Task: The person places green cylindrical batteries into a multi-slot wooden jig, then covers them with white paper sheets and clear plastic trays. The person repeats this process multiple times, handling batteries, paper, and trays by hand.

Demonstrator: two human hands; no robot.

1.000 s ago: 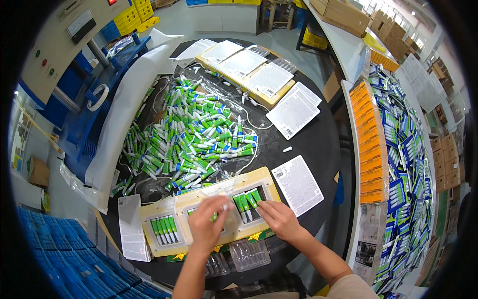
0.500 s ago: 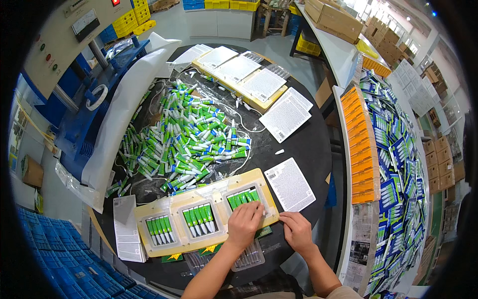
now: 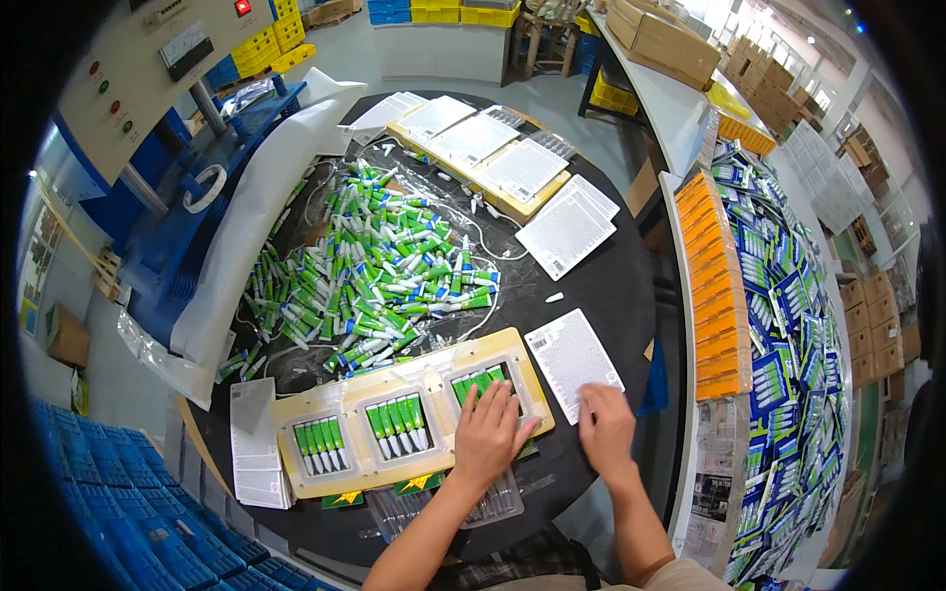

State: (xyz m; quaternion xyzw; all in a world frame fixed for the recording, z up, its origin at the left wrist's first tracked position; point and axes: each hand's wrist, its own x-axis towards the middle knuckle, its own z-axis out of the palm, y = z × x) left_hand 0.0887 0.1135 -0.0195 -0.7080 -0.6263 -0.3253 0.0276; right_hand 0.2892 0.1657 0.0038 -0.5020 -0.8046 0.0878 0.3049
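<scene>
On the wooden tray (image 3: 325, 483), left hand (image 3: 490, 433) flat over green tubes (image 3: 480, 382); right hand (image 3: 607, 428) spread on white card (image 3: 570, 347).

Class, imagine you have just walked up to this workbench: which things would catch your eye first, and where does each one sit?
First, the big heap of green and white tubes spread over clear plastic in the middle of the round black table. Next, the pale yellow tray at the near edge, holding three sets of tubes, with the left hand flat on its right-hand set. Beside it, the right hand touches a white printed card.
</scene>
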